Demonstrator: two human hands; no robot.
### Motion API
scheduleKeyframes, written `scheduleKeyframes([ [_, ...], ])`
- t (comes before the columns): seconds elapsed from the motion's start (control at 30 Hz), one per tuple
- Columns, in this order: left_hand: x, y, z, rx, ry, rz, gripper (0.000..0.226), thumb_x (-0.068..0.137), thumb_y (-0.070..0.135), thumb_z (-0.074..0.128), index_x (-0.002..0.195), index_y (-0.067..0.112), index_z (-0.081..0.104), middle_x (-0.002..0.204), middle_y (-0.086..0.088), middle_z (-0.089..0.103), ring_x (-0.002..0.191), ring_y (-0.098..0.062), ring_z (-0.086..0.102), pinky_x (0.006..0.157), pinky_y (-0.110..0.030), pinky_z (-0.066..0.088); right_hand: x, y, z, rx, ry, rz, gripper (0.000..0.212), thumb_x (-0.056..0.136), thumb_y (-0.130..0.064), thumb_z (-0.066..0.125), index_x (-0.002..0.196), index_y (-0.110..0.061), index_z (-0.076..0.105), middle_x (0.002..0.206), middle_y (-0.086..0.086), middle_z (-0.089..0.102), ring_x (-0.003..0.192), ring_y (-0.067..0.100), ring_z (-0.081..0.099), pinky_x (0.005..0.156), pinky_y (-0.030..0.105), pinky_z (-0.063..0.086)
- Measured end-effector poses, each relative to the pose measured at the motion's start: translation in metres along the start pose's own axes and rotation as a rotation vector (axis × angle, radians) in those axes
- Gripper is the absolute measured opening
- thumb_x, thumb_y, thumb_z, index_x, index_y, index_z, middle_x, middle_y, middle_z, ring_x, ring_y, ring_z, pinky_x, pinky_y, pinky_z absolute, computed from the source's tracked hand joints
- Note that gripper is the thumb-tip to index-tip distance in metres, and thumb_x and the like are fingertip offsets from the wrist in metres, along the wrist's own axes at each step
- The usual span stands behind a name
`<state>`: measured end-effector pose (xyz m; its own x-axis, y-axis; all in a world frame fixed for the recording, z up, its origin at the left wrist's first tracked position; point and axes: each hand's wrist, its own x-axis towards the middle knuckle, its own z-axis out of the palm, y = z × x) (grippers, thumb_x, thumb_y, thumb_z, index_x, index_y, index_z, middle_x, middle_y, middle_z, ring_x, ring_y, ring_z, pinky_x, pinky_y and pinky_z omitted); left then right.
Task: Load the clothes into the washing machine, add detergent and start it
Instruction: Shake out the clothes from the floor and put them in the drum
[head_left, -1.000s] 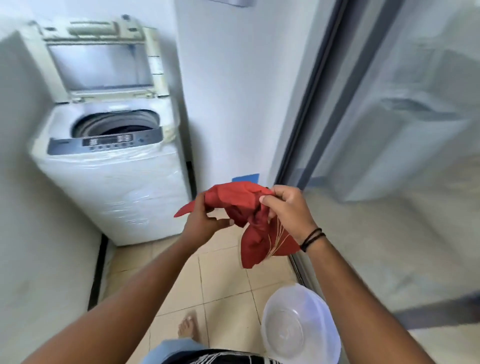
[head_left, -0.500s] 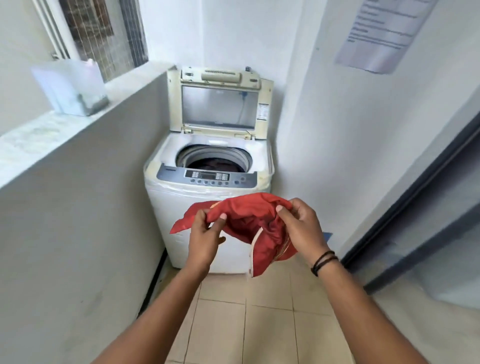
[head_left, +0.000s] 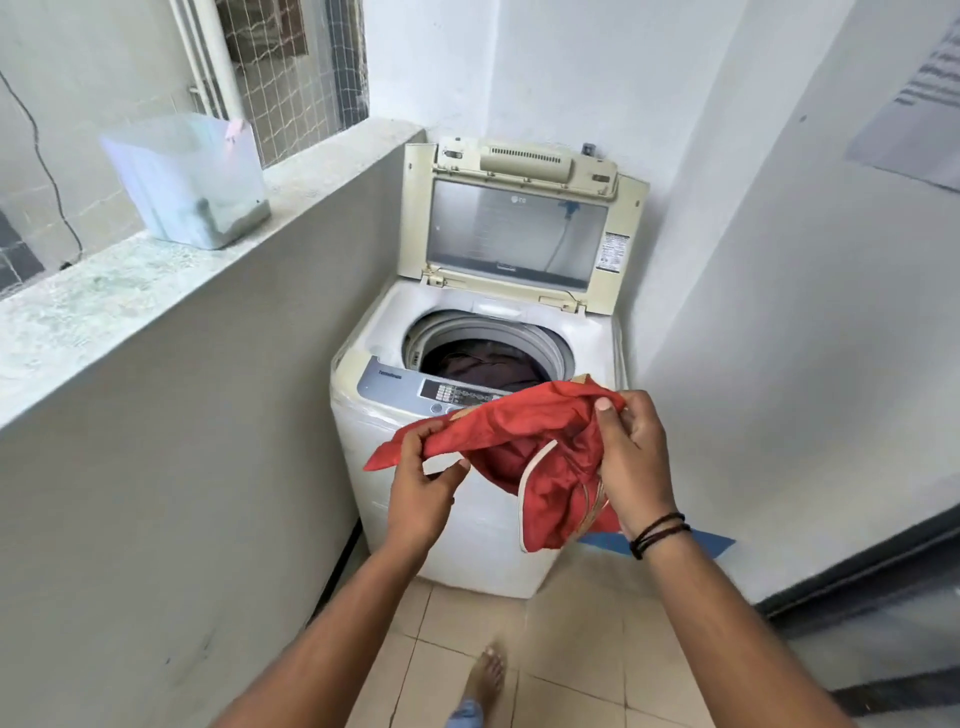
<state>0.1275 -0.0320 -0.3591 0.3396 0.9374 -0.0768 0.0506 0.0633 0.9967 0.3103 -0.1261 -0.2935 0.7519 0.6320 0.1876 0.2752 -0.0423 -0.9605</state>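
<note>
Head view shows me both hands pinching the red garment (head_left: 524, 441), left hand (head_left: 422, 491) at its left end, right hand (head_left: 631, 457) at the bunched right, stretched crosswise just short of the washing machine (head_left: 431, 514) drum (head_left: 488, 348) ahead.

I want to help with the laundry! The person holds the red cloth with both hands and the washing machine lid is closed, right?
Not quite. The washing machine lid is open, standing upright behind the drum, as the head view shows. The rest holds: the left hand and right hand both hold the red cloth.
</note>
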Motion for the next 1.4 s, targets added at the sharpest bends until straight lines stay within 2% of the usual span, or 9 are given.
scheduleKeyframes([
  [0.17,0.078,0.004,-0.002,0.081,0.097,-0.041,0.020,0.095,0.015,0.065,0.106,0.030,0.060,0.108,0.009,0.066,0.083,-0.021,0.063,0.079,-0.047,0.058,0.094,0.013,0.038,0.077,0.065,0.023,0.017,0.092,-0.043,0.051,0.089,-0.027,0.057,0.091,0.012,0.065,0.084,0.024,0.060,0.085,0.048,0.052],
  [0.4,0.177,0.023,-0.007,0.177,0.118,0.035,0.018,0.096,0.016,0.065,0.095,0.033,0.069,0.089,0.025,0.069,0.078,0.002,0.065,0.083,-0.042,0.057,0.208,0.031,0.100,0.158,0.064,0.063,0.017,0.089,-0.042,0.052,0.086,-0.026,0.056,0.085,0.007,0.059,0.078,0.019,0.054,0.080,0.049,0.051],
  [0.57,0.234,0.026,-0.014,0.196,0.133,0.031,0.024,0.093,0.020,0.068,0.086,0.043,0.071,0.083,0.020,0.070,0.073,0.000,0.063,0.080,-0.042,0.055,0.270,0.037,0.142,0.210,0.048,0.068,0.019,0.087,-0.044,0.053,0.087,-0.026,0.057,0.087,0.007,0.057,0.081,0.019,0.053,0.080,0.041,0.048],
  [0.8,0.339,0.022,-0.005,0.157,0.113,0.035,0.017,0.087,0.015,0.067,0.087,0.030,0.076,0.080,0.007,0.074,0.069,-0.007,0.063,0.068,-0.033,0.051,0.341,0.044,0.172,0.128,0.062,0.031,0.025,0.085,-0.051,0.052,0.084,-0.027,0.055,0.086,0.007,0.059,0.079,0.019,0.054,0.079,0.046,0.050],
  [0.9,0.383,0.018,0.009,0.164,0.077,0.031,0.014,0.083,0.023,0.067,0.088,0.030,0.077,0.084,0.008,0.076,0.078,-0.015,0.069,0.075,-0.036,0.053,0.366,0.062,0.175,0.028,0.087,0.045,0.019,0.087,-0.046,0.052,0.084,-0.027,0.054,0.085,0.002,0.060,0.080,0.016,0.056,0.080,0.044,0.050],
  [1.03,0.429,-0.008,0.025,0.258,0.011,-0.012,0.013,0.084,0.023,0.068,0.084,0.033,0.076,0.077,0.015,0.073,0.072,-0.006,0.065,0.068,-0.030,0.049,0.392,0.104,0.179,-0.127,0.049,0.142,0.012,0.096,-0.031,0.056,0.090,-0.021,0.055,0.085,0.002,0.062,0.082,0.019,0.060,0.082,0.045,0.051],
  [1.17,0.452,-0.047,0.034,0.444,-0.141,-0.056,0.014,0.084,0.018,0.072,0.078,0.030,0.074,0.072,0.014,0.072,0.069,0.002,0.065,0.064,-0.021,0.045,0.386,0.155,0.181,-0.388,-0.043,0.274,0.017,0.089,-0.036,0.064,0.078,-0.026,0.058,0.072,-0.012,0.063,0.068,0.007,0.059,0.060,0.028,0.043],
  [1.27,0.460,-0.074,0.043,0.653,-0.353,-0.088,0.009,0.086,0.021,0.073,0.086,0.030,0.076,0.085,0.002,0.071,0.084,-0.017,0.067,0.073,-0.027,0.047,0.368,0.193,0.182,-0.583,-0.187,0.317,0.033,0.080,-0.032,0.072,0.058,-0.023,0.048,0.060,-0.009,0.053,0.057,0.003,0.051,0.056,0.027,0.032],
  [1.4,0.458,-0.100,0.061,0.939,-0.573,-0.105,0.024,0.085,0.033,0.071,0.108,0.030,0.076,0.120,-0.014,0.057,0.118,-0.030,0.050,0.101,-0.032,0.044,0.342,0.232,0.188,-0.744,-0.531,0.360,0.039,0.075,-0.028,0.076,0.054,-0.021,0.044,0.105,-0.008,0.050,0.088,0.020,0.058,0.073,0.021,0.036],
])
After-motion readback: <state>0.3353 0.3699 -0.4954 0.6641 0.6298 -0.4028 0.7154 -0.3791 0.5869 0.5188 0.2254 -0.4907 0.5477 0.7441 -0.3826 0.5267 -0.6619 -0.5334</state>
